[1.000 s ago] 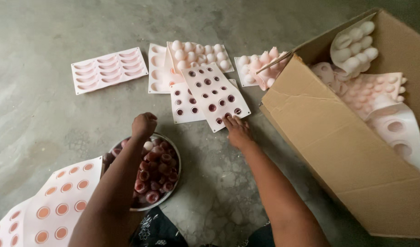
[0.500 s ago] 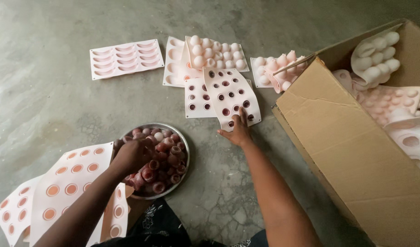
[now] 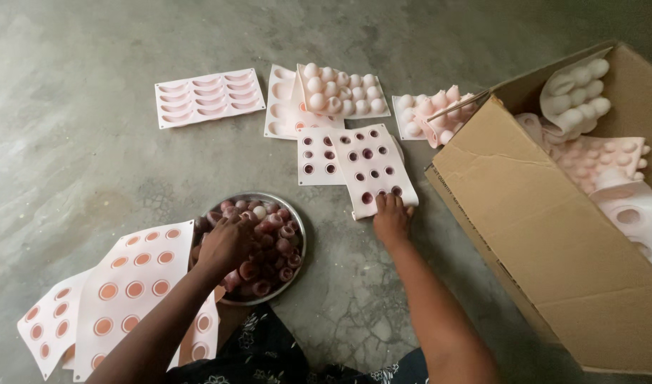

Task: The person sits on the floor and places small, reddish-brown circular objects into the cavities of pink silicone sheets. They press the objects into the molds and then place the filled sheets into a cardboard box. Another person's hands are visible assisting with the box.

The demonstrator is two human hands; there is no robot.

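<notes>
Currently, left hand [image 3: 226, 245] curls into the metal bowl [image 3: 297, 227] of pinkish cups [image 3: 279, 249], grip unclear; right hand [image 3: 391, 220] lies flat, steadying the round-cavity silicone mould [image 3: 372, 167] on the floor.

cardboard box [image 3: 553, 235], crescent mould [image 3: 209, 97], concrete floor [image 3: 77, 156]

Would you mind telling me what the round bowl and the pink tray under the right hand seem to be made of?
The bowl looks like metal: thin, grey, shiny rim. The tray under the right hand seems soft silicone or rubber: matte pale pink, and its near edge curls up off the floor.
</notes>
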